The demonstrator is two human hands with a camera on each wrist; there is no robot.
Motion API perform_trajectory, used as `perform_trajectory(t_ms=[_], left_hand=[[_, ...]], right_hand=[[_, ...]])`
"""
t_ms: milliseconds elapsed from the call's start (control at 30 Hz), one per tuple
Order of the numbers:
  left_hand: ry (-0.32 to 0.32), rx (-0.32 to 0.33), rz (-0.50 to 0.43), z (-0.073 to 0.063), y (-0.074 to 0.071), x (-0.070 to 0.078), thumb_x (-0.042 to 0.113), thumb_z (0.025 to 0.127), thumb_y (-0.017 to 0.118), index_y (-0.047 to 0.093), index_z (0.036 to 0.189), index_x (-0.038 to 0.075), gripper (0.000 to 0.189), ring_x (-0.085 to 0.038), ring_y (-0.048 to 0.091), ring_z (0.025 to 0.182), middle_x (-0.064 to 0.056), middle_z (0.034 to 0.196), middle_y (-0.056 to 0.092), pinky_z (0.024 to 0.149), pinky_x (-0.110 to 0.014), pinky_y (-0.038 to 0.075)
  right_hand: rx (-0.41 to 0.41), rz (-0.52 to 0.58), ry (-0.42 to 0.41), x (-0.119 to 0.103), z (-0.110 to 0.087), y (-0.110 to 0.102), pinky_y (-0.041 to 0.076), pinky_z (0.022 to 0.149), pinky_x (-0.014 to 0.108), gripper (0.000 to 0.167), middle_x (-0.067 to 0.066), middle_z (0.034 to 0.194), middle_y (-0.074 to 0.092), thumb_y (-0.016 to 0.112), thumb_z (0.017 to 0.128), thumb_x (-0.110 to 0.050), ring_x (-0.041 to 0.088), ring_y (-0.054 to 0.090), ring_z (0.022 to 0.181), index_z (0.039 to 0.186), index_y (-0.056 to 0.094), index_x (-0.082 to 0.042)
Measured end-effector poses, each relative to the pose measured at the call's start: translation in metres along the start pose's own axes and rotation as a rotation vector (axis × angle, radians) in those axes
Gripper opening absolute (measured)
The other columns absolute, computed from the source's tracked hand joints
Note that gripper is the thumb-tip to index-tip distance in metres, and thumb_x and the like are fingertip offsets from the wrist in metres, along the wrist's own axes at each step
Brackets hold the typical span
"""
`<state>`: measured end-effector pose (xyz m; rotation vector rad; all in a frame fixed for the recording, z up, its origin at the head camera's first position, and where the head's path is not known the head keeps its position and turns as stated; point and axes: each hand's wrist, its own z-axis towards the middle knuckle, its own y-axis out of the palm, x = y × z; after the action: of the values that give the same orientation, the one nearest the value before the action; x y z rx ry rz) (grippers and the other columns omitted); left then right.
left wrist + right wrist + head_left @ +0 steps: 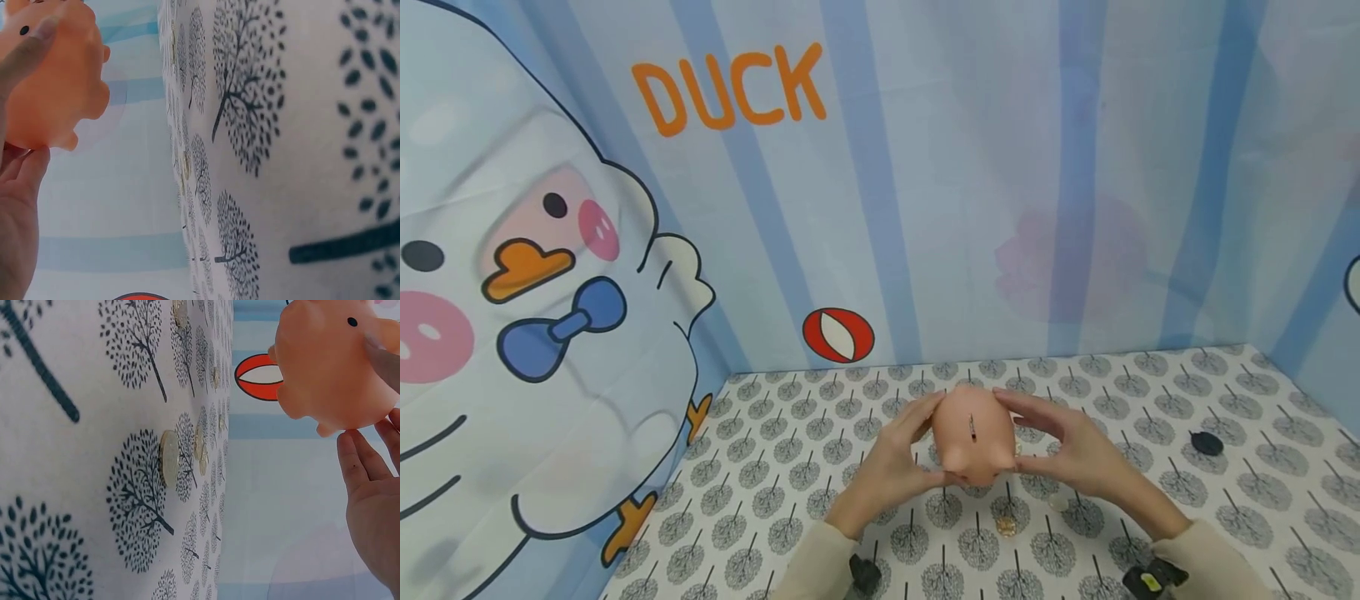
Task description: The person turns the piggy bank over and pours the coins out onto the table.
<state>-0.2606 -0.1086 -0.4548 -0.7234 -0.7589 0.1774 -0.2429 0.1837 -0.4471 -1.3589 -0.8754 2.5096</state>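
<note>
A peach-coloured piggy bank [973, 442] is held up off the tabletop, its coin slot facing up. The left hand [898, 458] grips one side, thumb near the face and fingers farther back. On the opposite side the right hand [1075, 446] holds it the same way. Both wrist views show the piggy bank's stubby feet hanging free above the cloth. Below and in front of it lie a gold coin [1006, 526] and a pale, clear-looking coin [1057, 502]. In the right wrist view several coins [169, 457] are spread over the cloth.
A small black round object with a tab [1207, 442] lies at the right; its kind is unclear. The table is covered by a tree-print cloth [820, 500]. A printed curtain [955, 208] stands behind, and a duck-print one [647, 467] at the left.
</note>
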Motion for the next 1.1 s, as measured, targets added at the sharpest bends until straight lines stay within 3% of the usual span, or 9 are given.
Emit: perform_trajectory(t_ms=[100, 200, 367, 567, 733, 833, 933, 1033, 1100], left_hand=[[0.001, 0.001, -0.076, 0.0, 0.001, -0.001, 0.019, 0.074, 0.098, 0.037, 0.163, 0.019, 0.108, -0.026, 0.054, 0.146, -0.007, 0.162, 0.047, 0.117, -0.025, 0.048], [-0.019, -0.005, -0.141, -0.001, 0.001, 0.0, 0.017, 0.074, 0.097, 0.038, 0.163, 0.022, 0.107, -0.026, 0.055, 0.146, -0.006, 0.159, 0.049, 0.117, -0.025, 0.049], [-0.094, -0.024, -0.214, -0.002, -0.001, 0.003, 0.023, 0.074, 0.098, 0.04, 0.162, 0.026, 0.105, -0.023, 0.056, 0.145, -0.002, 0.159, 0.05, 0.115, -0.024, 0.051], [-0.192, -0.05, -0.28, -0.002, -0.006, 0.005, 0.027, 0.077, 0.096, 0.041, 0.162, 0.027, 0.1, -0.024, 0.059, 0.143, -0.004, 0.159, 0.052, 0.115, -0.025, 0.051], [-0.271, -0.042, -0.325, 0.001, -0.008, 0.005, 0.033, 0.084, 0.091, 0.047, 0.159, 0.028, 0.087, -0.025, 0.064, 0.137, -0.005, 0.156, 0.058, 0.114, -0.031, 0.055], [-0.333, 0.001, -0.329, 0.004, -0.005, 0.005, 0.041, 0.091, 0.084, 0.056, 0.153, 0.027, 0.069, -0.023, 0.07, 0.127, -0.005, 0.145, 0.067, 0.106, -0.033, 0.061], [-0.402, 0.024, -0.361, 0.009, -0.001, 0.005, 0.05, 0.098, 0.073, 0.07, 0.138, 0.02, 0.051, -0.02, 0.077, 0.105, -0.008, 0.125, 0.077, 0.092, -0.035, 0.067], [-0.448, 0.016, -0.391, 0.013, 0.003, 0.004, 0.056, 0.101, 0.064, 0.079, 0.122, 0.013, 0.05, -0.018, 0.079, 0.083, -0.012, 0.109, 0.08, 0.077, -0.042, 0.069], [-0.464, 0.002, -0.427, 0.014, 0.004, 0.004, 0.057, 0.102, 0.063, 0.081, 0.116, 0.01, 0.052, -0.018, 0.079, 0.078, -0.014, 0.105, 0.08, 0.074, -0.044, 0.069]], right_hand=[[-0.009, 0.012, -0.006, -0.001, 0.0, -0.001, 0.055, 0.11, 0.051, 0.09, 0.01, 0.165, 0.047, 0.091, 0.08, -0.033, 0.036, 0.062, 0.135, 0.159, 0.048, -0.023], [-0.018, 0.018, -0.018, -0.002, 0.0, 0.0, 0.055, 0.11, 0.054, 0.096, 0.013, 0.165, 0.045, 0.093, 0.076, -0.036, 0.042, 0.059, 0.137, 0.16, 0.046, -0.022], [-0.034, 0.022, -0.035, -0.001, 0.001, 0.002, 0.053, 0.115, 0.046, 0.103, 0.015, 0.166, 0.042, 0.094, 0.074, -0.037, 0.042, 0.055, 0.141, 0.162, 0.042, -0.019], [-0.053, 0.055, -0.006, 0.0, 0.001, 0.003, 0.05, 0.113, 0.061, 0.096, 0.02, 0.164, 0.045, 0.091, 0.083, -0.03, 0.045, 0.057, 0.14, 0.163, 0.039, -0.016], [-0.034, 0.101, 0.056, -0.002, 0.002, 0.005, 0.053, 0.112, 0.06, 0.084, 0.018, 0.162, 0.049, 0.084, 0.09, -0.022, 0.042, 0.061, 0.137, 0.162, 0.041, -0.015], [-0.013, 0.117, 0.113, -0.006, 0.004, 0.008, 0.059, 0.108, 0.05, 0.072, 0.02, 0.157, 0.053, 0.077, 0.097, -0.023, 0.04, 0.065, 0.131, 0.159, 0.044, -0.01], [-0.016, 0.148, 0.215, -0.01, 0.007, 0.009, 0.064, 0.1, 0.039, 0.059, 0.022, 0.148, 0.062, 0.065, 0.105, -0.032, 0.033, 0.072, 0.121, 0.156, 0.049, -0.005], [-0.039, 0.176, 0.305, -0.013, 0.011, 0.009, 0.064, 0.094, 0.035, 0.057, 0.022, 0.137, 0.069, 0.055, 0.11, -0.039, 0.023, 0.075, 0.11, 0.153, 0.052, -0.001], [-0.055, 0.202, 0.342, -0.014, 0.012, 0.008, 0.065, 0.092, 0.034, 0.059, 0.022, 0.134, 0.071, 0.053, 0.11, -0.04, 0.018, 0.075, 0.104, 0.152, 0.052, 0.001]])
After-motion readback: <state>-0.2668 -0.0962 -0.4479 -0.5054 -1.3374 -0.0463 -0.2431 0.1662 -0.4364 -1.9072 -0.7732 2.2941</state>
